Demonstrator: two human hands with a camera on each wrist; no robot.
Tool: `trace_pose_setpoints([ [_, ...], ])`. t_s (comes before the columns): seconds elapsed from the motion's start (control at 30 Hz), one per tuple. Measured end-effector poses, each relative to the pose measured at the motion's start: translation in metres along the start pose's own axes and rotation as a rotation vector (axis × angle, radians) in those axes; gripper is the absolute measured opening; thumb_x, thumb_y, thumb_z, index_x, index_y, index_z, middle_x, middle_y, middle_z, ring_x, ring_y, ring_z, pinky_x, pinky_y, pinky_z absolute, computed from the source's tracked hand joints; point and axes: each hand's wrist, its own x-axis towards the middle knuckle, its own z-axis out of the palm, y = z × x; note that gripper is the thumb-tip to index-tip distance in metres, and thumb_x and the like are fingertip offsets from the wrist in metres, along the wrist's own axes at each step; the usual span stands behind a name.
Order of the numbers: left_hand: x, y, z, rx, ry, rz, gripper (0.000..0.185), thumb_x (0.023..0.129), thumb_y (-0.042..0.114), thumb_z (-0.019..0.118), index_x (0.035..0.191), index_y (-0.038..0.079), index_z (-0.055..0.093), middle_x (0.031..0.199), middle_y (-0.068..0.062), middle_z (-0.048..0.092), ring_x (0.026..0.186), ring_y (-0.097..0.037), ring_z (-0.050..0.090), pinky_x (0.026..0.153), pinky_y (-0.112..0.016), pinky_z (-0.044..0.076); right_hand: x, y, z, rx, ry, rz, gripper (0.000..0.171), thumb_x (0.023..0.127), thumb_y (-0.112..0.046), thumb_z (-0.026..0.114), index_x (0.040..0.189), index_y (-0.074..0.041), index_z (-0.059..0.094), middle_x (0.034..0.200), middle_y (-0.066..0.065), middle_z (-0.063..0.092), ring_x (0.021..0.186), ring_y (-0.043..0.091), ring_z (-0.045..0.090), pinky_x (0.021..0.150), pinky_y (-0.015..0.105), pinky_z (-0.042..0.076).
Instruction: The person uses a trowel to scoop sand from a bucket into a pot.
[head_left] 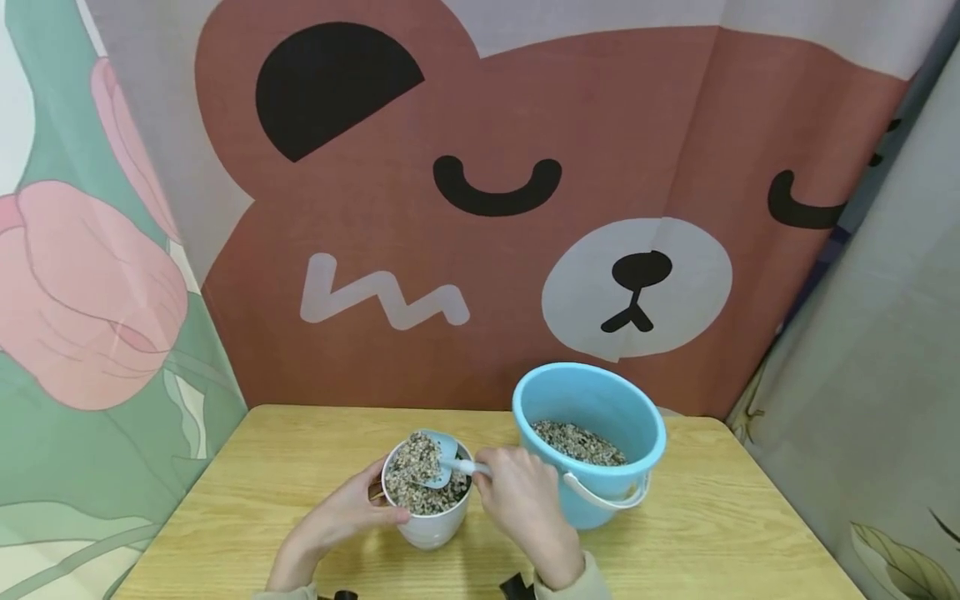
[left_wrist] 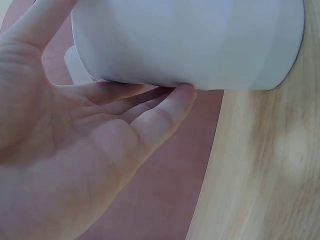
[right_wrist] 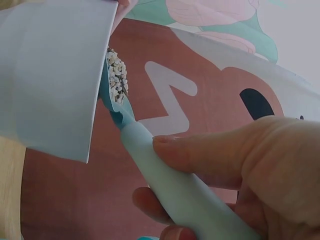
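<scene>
A white cup [head_left: 431,521] full of mixed gravel stands on the wooden table [head_left: 750,533]. My left hand [head_left: 352,512] curls round its left side; in the left wrist view the fingers [left_wrist: 165,107] lie against the white cup [left_wrist: 190,40]. My right hand [head_left: 521,500] grips the pale handle of a small blue scoop [head_left: 438,458] loaded with gravel, held over the cup's mouth. In the right wrist view the thumb presses on the scoop handle [right_wrist: 170,185] beside the cup [right_wrist: 50,75].
A blue bucket [head_left: 592,400] with a white handle stands right of the cup, holding gravel at its bottom. A bear-print cloth hangs behind the table, a flower-print cloth at the left, a grey one at the right.
</scene>
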Motion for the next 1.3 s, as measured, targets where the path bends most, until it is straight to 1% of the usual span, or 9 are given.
trace_pose_setpoints([
  [0.13,-0.0006,-0.0005,-0.0011,-0.003,0.003,-0.015,0.089,0.085,0.007,0.076,0.15,-0.011,0.018,0.141,-0.03,0.042,0.125,-0.036,0.048,0.098,-0.027,0.044,-0.0001,-0.0004,-0.0006,-0.009,0.011,-0.017,0.004,0.081,-0.021,0.077,0.081,-0.024,0.074,0.066,-0.008,0.059,0.052,0.012,0.05,0.04,0.028,0.034],
  [0.23,-0.0013,0.0002,-0.0014,-0.011,-0.004,-0.011,0.086,0.086,0.006,0.075,0.149,-0.011,0.019,0.139,-0.029,0.044,0.123,-0.035,0.05,0.097,-0.027,0.045,-0.0006,-0.0004,-0.0013,-0.018,0.024,-0.023,0.005,0.08,-0.021,0.078,0.081,-0.024,0.074,0.065,-0.008,0.058,0.052,0.013,0.051,0.04,0.028,0.033],
  [0.33,-0.0018,0.0018,-0.0013,-0.009,-0.009,0.0,0.085,0.086,0.007,0.075,0.148,-0.013,0.02,0.138,-0.03,0.046,0.122,-0.036,0.051,0.096,-0.027,0.046,-0.0007,-0.0002,-0.0022,-0.022,0.036,-0.025,0.005,0.08,-0.021,0.078,0.08,-0.024,0.074,0.065,-0.008,0.057,0.052,0.013,0.051,0.04,0.028,0.033],
  [0.5,-0.0015,0.004,-0.0012,0.003,-0.006,-0.017,0.086,0.085,0.008,0.076,0.147,-0.016,0.02,0.137,-0.031,0.046,0.123,-0.039,0.049,0.097,-0.027,0.045,-0.0005,0.0013,-0.0013,-0.026,0.041,-0.024,0.006,0.079,-0.021,0.079,0.082,-0.024,0.075,0.064,-0.009,0.056,0.052,0.012,0.05,0.04,0.028,0.033],
  [0.73,-0.0001,0.0054,-0.001,-0.001,-0.014,-0.018,0.086,0.085,0.009,0.076,0.146,-0.017,0.021,0.137,-0.032,0.046,0.123,-0.041,0.049,0.096,-0.024,0.045,-0.0004,0.0033,-0.0013,-0.033,0.062,-0.037,0.008,0.078,-0.02,0.08,0.077,-0.025,0.073,0.063,-0.01,0.053,0.052,0.011,0.048,0.039,0.027,0.032],
  [1.03,0.0007,0.0047,-0.0015,0.03,0.001,-0.029,0.087,0.084,0.01,0.077,0.146,-0.016,0.022,0.137,-0.029,0.047,0.124,-0.039,0.048,0.098,-0.029,0.044,-0.0023,0.0044,-0.0048,-0.027,0.058,-0.055,0.009,0.077,-0.02,0.081,0.079,-0.025,0.074,0.064,-0.01,0.054,0.054,0.01,0.048,0.04,0.026,0.033],
  [1.13,0.0005,0.0044,-0.0014,0.034,0.005,-0.033,0.088,0.084,0.01,0.077,0.146,-0.017,0.021,0.137,-0.03,0.047,0.124,-0.039,0.048,0.098,-0.028,0.044,-0.0031,0.0051,-0.0051,-0.029,0.055,-0.06,0.009,0.077,-0.02,0.081,0.079,-0.025,0.074,0.064,-0.01,0.054,0.054,0.009,0.048,0.04,0.025,0.032],
  [1.3,0.0011,0.0047,-0.0012,0.014,0.001,-0.027,0.088,0.084,0.009,0.077,0.146,-0.018,0.021,0.136,-0.031,0.047,0.123,-0.039,0.049,0.096,-0.026,0.044,-0.0031,0.0073,-0.007,-0.033,0.057,-0.082,0.008,0.077,-0.02,0.081,0.079,-0.025,0.074,0.064,-0.01,0.056,0.054,0.009,0.049,0.042,0.024,0.033],
])
